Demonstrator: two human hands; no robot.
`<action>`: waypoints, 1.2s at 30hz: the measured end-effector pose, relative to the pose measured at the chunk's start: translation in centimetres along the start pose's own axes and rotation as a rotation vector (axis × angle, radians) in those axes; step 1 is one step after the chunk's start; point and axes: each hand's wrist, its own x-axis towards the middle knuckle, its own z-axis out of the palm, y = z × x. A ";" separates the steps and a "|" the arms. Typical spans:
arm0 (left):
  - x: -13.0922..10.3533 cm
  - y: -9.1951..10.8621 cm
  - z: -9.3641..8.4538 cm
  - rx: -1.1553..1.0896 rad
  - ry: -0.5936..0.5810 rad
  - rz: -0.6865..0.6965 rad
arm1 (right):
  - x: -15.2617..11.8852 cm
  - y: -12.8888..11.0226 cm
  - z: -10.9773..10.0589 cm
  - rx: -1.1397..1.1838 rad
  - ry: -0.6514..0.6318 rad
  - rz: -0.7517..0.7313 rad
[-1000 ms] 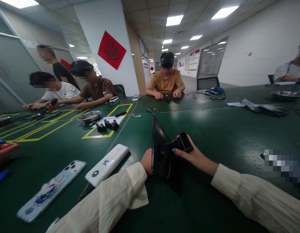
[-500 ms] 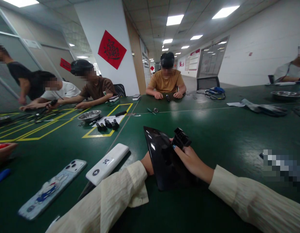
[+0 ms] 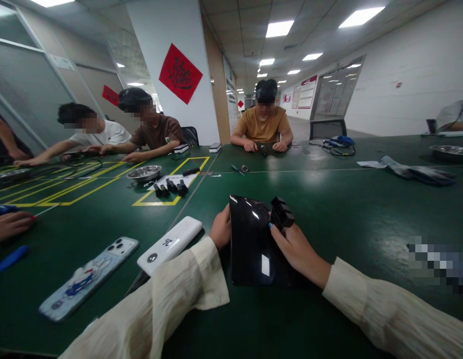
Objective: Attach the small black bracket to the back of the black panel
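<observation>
A glossy black panel (image 3: 250, 244) stands tilted in front of me, ceiling lights reflected in its smooth face. My left hand (image 3: 220, 228) grips its left edge, with most of the fingers hidden behind it. On the right side, my right hand (image 3: 301, 252) is closed around the panel's edge, the thumb with a blue nail lying on the front. A black ribbed plastic block (image 3: 282, 213) juts out by the right thumb; whether it is joined to the panel I cannot tell. The green table (image 3: 351, 209) lies beneath both hands.
A white power bank (image 3: 171, 244) and a phone in a patterned case (image 3: 89, 279) lie to the left. Beyond them are several black fittings (image 3: 171, 187) and a metal bowl (image 3: 144, 173). Grey gloves (image 3: 414, 169) lie at right. A co-worker's hand (image 3: 12, 225) is at far left.
The panel has turned so its glossy face shows more squarely. My left hand has come out from behind it to the left edge. The view has shifted a little left.
</observation>
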 end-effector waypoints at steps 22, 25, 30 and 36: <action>1.7 -0.6 -0.4 -0.375 0.350 -0.180 | -0.9 -0.8 0.0 -0.320 0.047 -0.156; 1.6 -0.6 -0.3 -0.360 0.306 -0.157 | -2.7 -2.2 0.4 -0.440 0.120 -0.375; 1.8 -0.5 -0.4 -0.400 0.311 -0.224 | -5.3 -3.8 1.9 -0.495 -0.237 -0.520; 1.6 0.1 -0.5 -0.460 0.301 -0.263 | -5.2 -3.9 2.6 -0.495 -0.443 -0.351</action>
